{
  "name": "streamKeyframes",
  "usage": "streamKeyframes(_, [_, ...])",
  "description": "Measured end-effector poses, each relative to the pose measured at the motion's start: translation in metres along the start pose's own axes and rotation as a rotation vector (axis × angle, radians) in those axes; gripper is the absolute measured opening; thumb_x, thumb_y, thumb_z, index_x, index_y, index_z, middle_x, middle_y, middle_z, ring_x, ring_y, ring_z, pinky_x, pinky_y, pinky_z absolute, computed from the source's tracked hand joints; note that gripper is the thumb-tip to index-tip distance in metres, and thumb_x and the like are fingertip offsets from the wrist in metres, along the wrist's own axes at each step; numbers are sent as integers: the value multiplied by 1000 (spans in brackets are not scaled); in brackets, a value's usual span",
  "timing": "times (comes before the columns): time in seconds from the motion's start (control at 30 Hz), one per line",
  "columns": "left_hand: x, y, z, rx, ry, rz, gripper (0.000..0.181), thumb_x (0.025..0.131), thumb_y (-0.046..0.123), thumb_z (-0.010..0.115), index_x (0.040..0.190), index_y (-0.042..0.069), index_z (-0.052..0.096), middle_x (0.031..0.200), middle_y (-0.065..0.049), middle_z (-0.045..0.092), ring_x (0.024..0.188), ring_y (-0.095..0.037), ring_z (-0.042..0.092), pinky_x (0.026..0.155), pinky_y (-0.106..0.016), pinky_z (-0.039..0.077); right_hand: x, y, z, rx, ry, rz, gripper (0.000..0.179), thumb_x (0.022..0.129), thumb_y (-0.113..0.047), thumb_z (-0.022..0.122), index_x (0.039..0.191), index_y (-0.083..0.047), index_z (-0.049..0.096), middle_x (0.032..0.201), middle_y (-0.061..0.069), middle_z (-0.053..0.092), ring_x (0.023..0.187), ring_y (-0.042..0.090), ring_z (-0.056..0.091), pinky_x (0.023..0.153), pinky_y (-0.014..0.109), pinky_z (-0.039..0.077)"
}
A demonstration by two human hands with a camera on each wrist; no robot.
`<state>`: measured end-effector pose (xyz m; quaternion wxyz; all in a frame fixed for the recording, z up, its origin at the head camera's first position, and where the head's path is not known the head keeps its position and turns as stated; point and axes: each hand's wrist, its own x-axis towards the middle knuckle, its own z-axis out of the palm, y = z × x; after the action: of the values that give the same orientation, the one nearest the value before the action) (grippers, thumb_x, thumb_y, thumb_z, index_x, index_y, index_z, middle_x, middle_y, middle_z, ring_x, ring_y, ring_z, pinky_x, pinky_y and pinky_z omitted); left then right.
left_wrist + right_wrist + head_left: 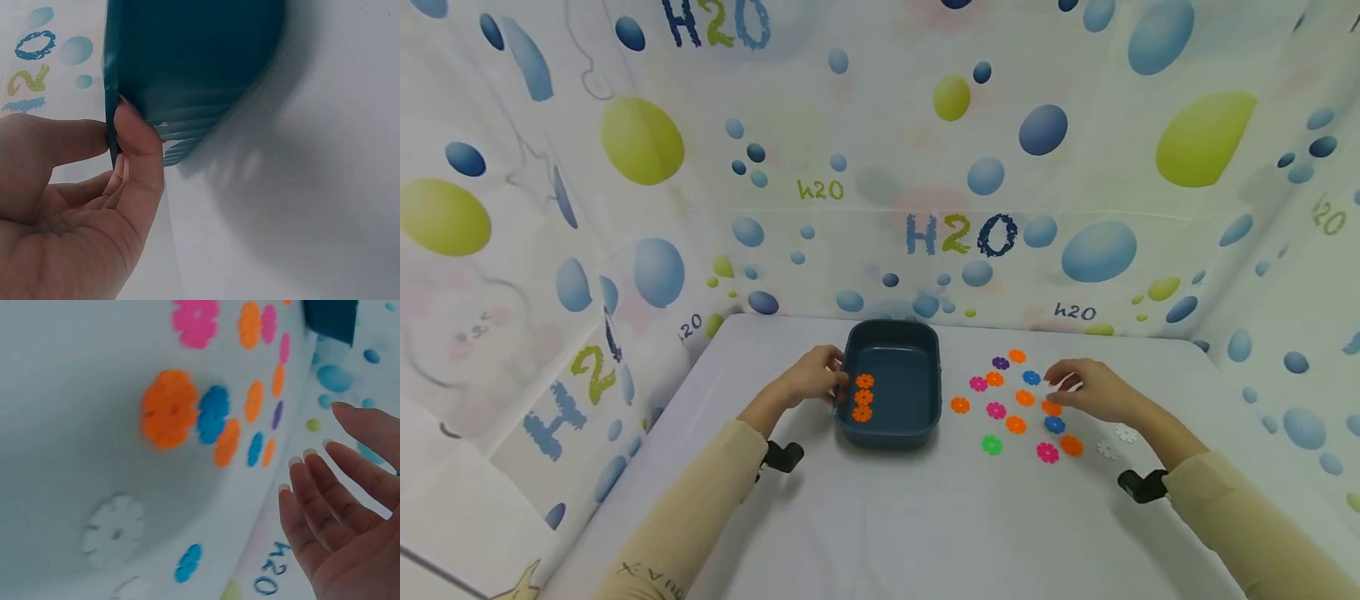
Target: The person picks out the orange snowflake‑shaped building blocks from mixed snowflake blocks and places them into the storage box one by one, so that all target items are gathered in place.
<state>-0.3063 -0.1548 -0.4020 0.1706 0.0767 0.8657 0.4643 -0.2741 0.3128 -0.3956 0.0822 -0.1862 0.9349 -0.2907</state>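
Left hand (811, 377) pinches tray edge (887, 434); right hand (1093, 390), well apart, near discs (1016, 425).

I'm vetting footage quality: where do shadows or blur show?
Left wrist view: a broad soft shadow falls across the white tabletop beside the dark blue-green rectangular tray; right wrist view: the flat orange flower-shaped piece looks soft-edged, the right hand crisper; head view: faint shadows lie beside both beige sleeves.
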Motion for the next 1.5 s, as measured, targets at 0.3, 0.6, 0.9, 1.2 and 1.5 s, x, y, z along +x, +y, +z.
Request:
streamKeyframes(0.3, [2, -1, -1, 10, 0, 20, 46, 102, 4, 57, 142, -12, 42, 105, -16, 49, 84, -25, 62, 70, -33, 62, -6, 28, 10, 27, -16, 128, 35, 96, -18, 71, 122, 4, 64, 113, 15, 67, 100, 28, 61, 88, 45, 59])
streamKeyframes(0.6, [4, -1, 1, -7, 4, 11, 47, 101, 3, 58, 142, -11, 42, 105, -16, 49, 82, -25, 62, 67, -33, 61, 0, 42, 17, 21, -31, 175, 34, 95, -20, 72, 119, 3, 66, 108, 13, 66, 97, 27, 58, 90, 44, 56])
streamKeyframes(0.9, [3, -2, 2, -8, 3, -2, 46, 101, 3, 58, 142, -11, 42, 105, -16, 50, 83, -24, 62, 68, -33, 62, 5, 46, 22, 33, -53, 240, 29, 95, -18, 72, 117, 1, 68, 105, 11, 65, 96, 26, 57, 88, 39, 55])
streamKeyframes(1.2, [3, -1, 1, -6, 15, -5, 46, 102, 3, 57, 143, -11, 41, 105, -16, 49, 83, -24, 60, 67, -32, 61, 8, 46, 21, 39, -39, 239, 25, 94, -17, 73, 112, 0, 67, 101, 10, 65, 93, 26, 57, 87, 37, 55])
streamKeyframes(1.5, [2, -1, 0, -11, 9, -9, 46, 101, 3, 58, 142, -10, 42, 104, -15, 49, 82, -24, 62, 67, -32, 61, 6, 46, 19, 45, 5, 201, 21, 95, -17, 72, 107, 0, 67, 98, 9, 66, 90, 24, 58, 80, 33, 55])
